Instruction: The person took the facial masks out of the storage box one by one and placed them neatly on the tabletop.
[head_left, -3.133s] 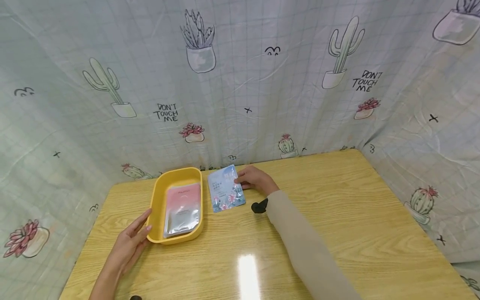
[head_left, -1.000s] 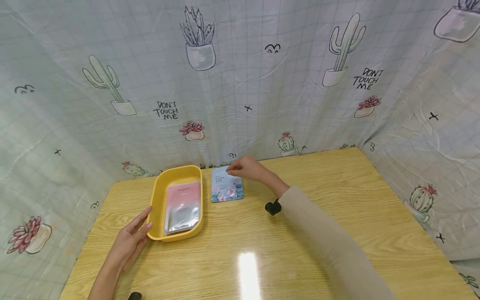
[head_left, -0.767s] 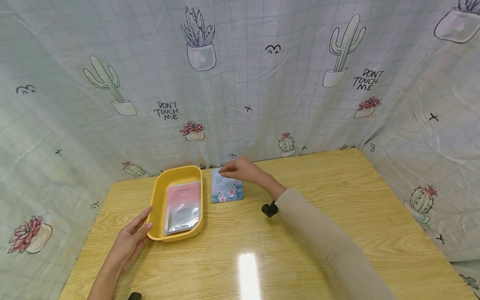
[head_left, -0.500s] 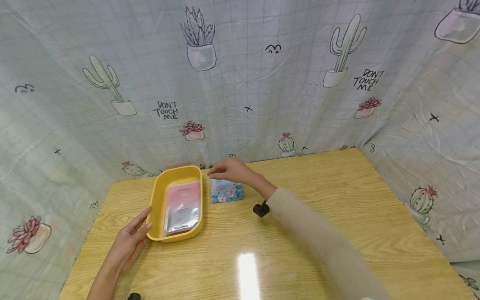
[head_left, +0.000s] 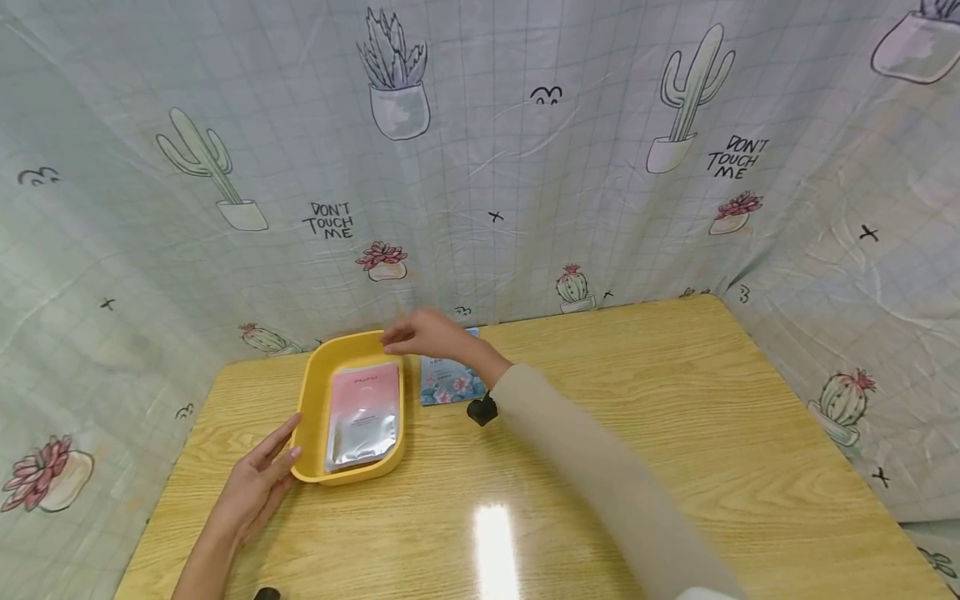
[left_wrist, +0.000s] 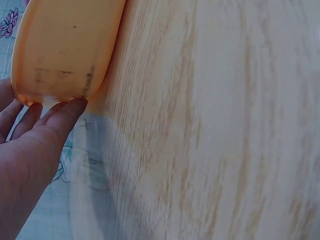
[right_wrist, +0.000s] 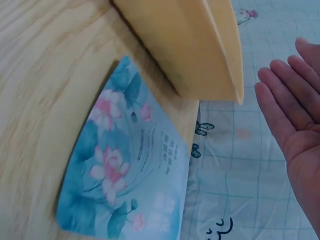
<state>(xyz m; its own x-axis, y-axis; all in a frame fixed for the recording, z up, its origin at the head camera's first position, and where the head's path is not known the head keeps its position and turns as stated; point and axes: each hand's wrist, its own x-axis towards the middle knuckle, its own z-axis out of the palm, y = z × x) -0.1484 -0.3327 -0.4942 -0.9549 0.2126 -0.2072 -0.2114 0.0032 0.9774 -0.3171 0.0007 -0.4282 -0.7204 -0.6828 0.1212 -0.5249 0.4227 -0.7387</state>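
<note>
A yellow plastic bin [head_left: 348, 477] sits at the table's far left, holding a pink-and-silver sheet mask packet [head_left: 365, 412]. My left hand [head_left: 251, 492] touches the bin's left side; in the left wrist view its fingertips [left_wrist: 76, 106] lie against the outer wall. Just right of the bin, a blue sheet mask packet [head_left: 452, 387] with pink flowers lies flat on the table. My right hand [head_left: 429, 335] hovers over the bin's far right corner, partly covering the blue packet's upper end. In the right wrist view it holds nothing, fingers nearly straight and apart from the bin.
A wooden table [head_left: 645, 417] carries the bin and packets. Cactus-print cloth [head_left: 487, 167] hangs close behind its far edge and along both sides. Black camera mounts [head_left: 482, 410] sit at the wrists. Light glares on the table's front middle.
My right hand has let go of the blue packet, which now lies straighter on the table, and has moved left to above the bin's corner. The left hand stays at the bin.
</note>
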